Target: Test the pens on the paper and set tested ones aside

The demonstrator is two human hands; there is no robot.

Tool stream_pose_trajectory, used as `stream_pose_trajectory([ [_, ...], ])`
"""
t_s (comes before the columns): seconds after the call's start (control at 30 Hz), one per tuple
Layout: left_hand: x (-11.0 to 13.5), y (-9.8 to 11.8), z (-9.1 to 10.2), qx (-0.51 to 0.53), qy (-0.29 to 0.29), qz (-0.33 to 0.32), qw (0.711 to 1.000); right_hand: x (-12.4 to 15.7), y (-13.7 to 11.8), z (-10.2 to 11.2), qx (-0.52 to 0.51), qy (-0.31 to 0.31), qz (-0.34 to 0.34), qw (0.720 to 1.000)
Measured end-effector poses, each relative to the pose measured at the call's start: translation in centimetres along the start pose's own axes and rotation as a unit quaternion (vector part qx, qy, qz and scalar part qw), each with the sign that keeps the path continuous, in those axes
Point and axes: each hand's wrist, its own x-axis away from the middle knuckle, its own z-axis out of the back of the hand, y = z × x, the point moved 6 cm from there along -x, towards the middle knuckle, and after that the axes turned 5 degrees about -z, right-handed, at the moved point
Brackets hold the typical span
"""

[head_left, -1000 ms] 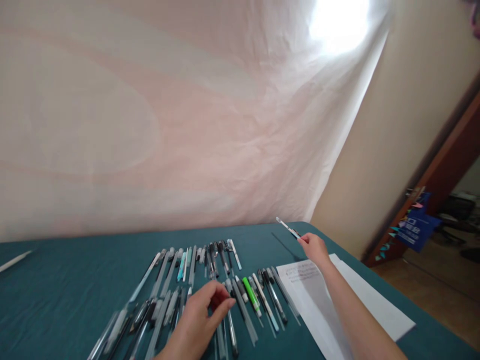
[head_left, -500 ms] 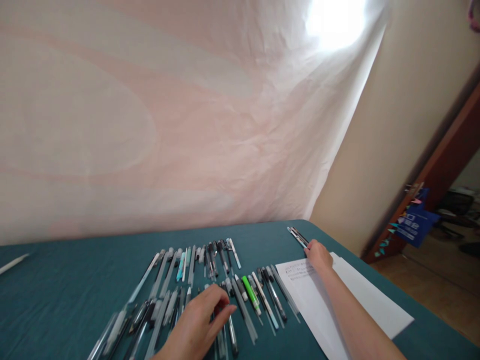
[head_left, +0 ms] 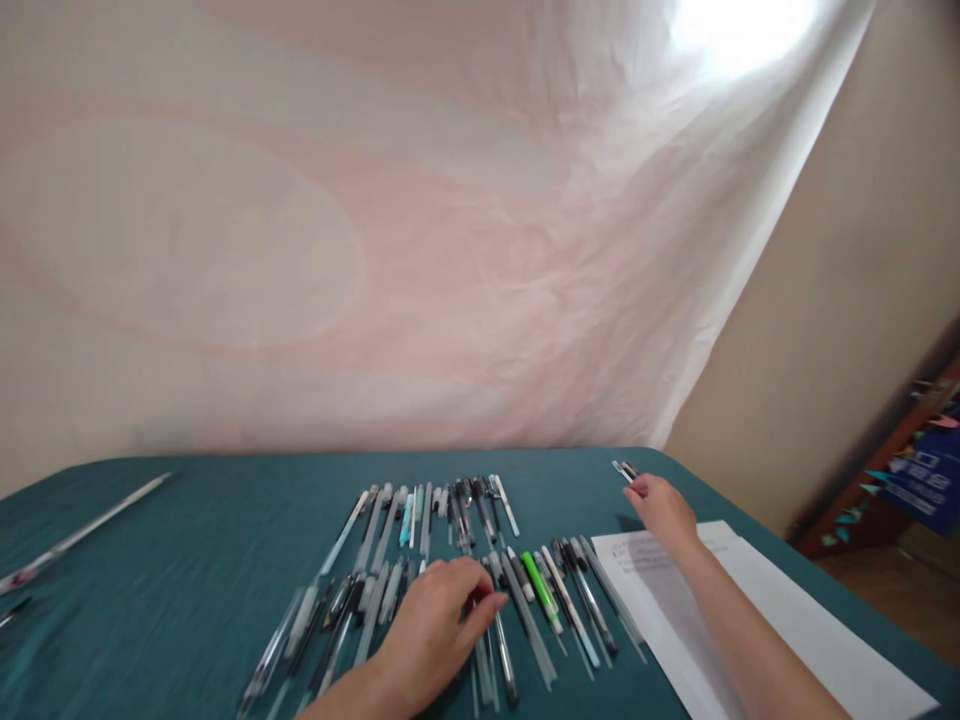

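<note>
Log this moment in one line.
left hand: curled over pens; right hand: fingertips at far pens; papers: under right forearm; green pen: in near row

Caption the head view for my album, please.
Left hand above rows of pens on a teal table, right hand at more pens beyond white paper.

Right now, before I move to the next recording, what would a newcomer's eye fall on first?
Likely the bright green marker, right of the left hand among rows of pens on the dark table. Next, the white paper at right, with the right arm in front of it, and the glare at top right.
</note>
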Motion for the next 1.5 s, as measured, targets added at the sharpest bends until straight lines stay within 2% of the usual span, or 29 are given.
stream_pose_trajectory([
  [0.1,0.1,-0.7,0.0,0.036,0.017,0.023,0.999,1.8,-6.3,-0.8,-0.055,-0.055,0.096,0.992],
  [0.23,0.2,-1.3,-0.2,0.058,0.020,0.042,0.997,5.7,-14.3,-3.6,-0.098,-0.129,0.196,0.967],
  [0.3,0.4,-1.3,-0.2,0.058,0.014,0.042,0.997,6.9,-16.8,-4.9,-0.100,-0.140,0.207,0.963],
  [0.37,0.5,-1.3,-0.3,0.055,0.008,0.041,0.998,7.3,-18.2,-5.9,-0.094,-0.139,0.203,0.965],
  [0.5,0.6,-1.6,-0.4,0.055,0.005,0.044,0.998,7.0,-18.6,-7.1,-0.073,-0.138,0.184,0.970],
  [0.73,0.4,-2.7,-0.7,0.086,0.022,0.084,0.993,6.8,-17.4,-7.8,-0.062,-0.129,0.151,0.978],
  [0.83,0.1,-2.9,-0.4,0.112,0.035,0.103,0.988,6.7,-16.8,-7.4,-0.074,-0.123,0.137,0.980],
  [0.97,-0.4,-3.3,0.3,0.185,0.062,0.135,0.972,6.7,-16.7,-5.4,-0.116,-0.119,0.137,0.977],
  [1.1,-0.7,-4.2,0.7,0.304,0.104,0.180,0.930,8.4,-18.7,-3.1,-0.194,-0.166,0.196,0.947],
  [1.23,-0.6,-4.6,0.8,0.379,0.139,0.213,0.890,12.7,-21.9,-1.3,-0.290,-0.256,0.283,0.878],
  [1.33,-0.3,-5.1,0.5,0.466,0.167,0.228,0.839,15.5,-23.4,-0.3,-0.333,-0.286,0.327,0.837],
  [1.43,0.0,-6.1,0.3,0.511,0.202,0.260,0.794,16.0,-23.6,-0.1,-0.323,-0.294,0.336,0.835],
  [1.5,0.1,-6.7,0.3,0.513,0.222,0.274,0.783,14.8,-23.0,-0.5,-0.294,-0.275,0.328,0.855],
])
